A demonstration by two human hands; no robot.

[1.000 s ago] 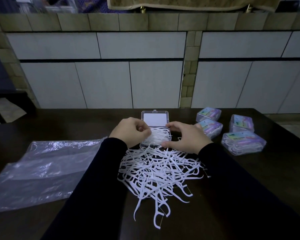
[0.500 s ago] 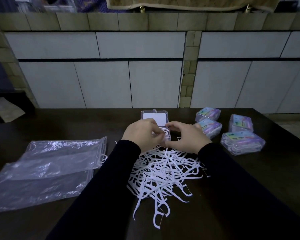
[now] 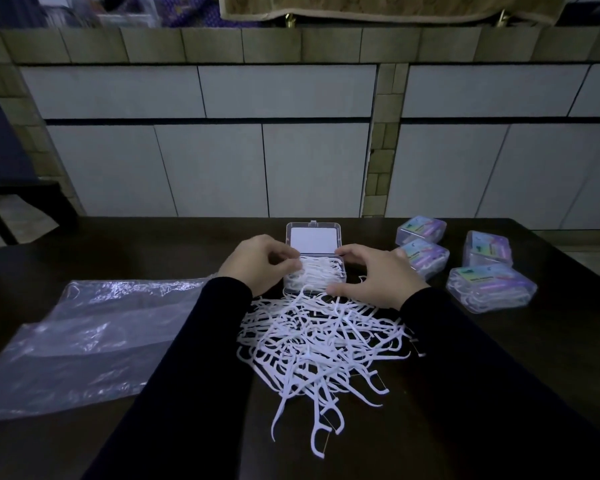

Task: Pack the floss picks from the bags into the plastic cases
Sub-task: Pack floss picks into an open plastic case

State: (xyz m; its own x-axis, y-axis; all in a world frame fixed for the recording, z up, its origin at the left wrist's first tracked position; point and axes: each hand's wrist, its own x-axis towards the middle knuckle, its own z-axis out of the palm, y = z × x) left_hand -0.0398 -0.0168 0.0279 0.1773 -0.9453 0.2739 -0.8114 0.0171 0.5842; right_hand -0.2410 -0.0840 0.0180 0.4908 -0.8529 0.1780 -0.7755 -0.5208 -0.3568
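An open clear plastic case (image 3: 340, 277) stands at the table's middle, with its lid (image 3: 313, 239) raised at the back and white floss picks (image 3: 321, 271) heaped inside. My left hand (image 3: 258, 268) is at the case's left side, and its curled fingertips pinch the picks in it. My right hand (image 3: 376, 275) grips the case from the right, thumb along the front edge and fingers at the back corner. A loose pile of floss picks (image 3: 319, 348) spreads on the table just in front of the case, between my forearms.
Empty clear plastic bags (image 3: 94, 341) lie flat on the left of the dark table (image 3: 541, 368). Several closed, filled cases with coloured labels (image 3: 490, 289) sit at the right. A tiled wall rises right behind the table's far edge.
My left hand carried picks over the case from the left, then drew back to its left side. More of the picks in the case show now. My right hand stayed on the case.
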